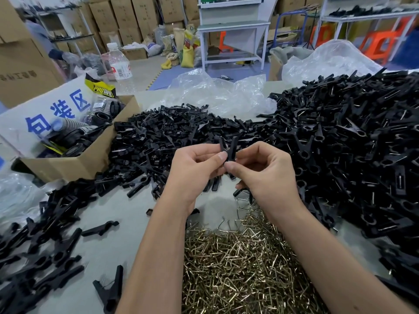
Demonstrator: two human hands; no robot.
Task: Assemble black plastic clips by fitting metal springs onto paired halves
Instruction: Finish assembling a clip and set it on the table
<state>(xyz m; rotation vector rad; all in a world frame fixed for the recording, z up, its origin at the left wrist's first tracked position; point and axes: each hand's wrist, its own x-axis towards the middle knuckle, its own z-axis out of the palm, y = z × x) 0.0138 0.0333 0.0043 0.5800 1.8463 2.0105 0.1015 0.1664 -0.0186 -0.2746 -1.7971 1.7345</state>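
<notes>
A heap of bent brassy wire springs is lying under both wrists; left hand and right hand are pinching two crossed black plastic clip halves, long axes pointing away, up.

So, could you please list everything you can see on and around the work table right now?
Pair of black plastic clip halves: one pair, black, pinched between both hands.
Loose black plastic halves pile: many, black, centre-left of table.
Assembled black clips heap: many, black, right.
Bent metal wire springs: many, brassy, near edge between forearms.
Brown cardboard box: one, left.
Clear plastic bags: several, far side.
Clear water bottle: one, beyond box.
Left hand: pinching halves.
Right hand: pinching halves.
</notes>
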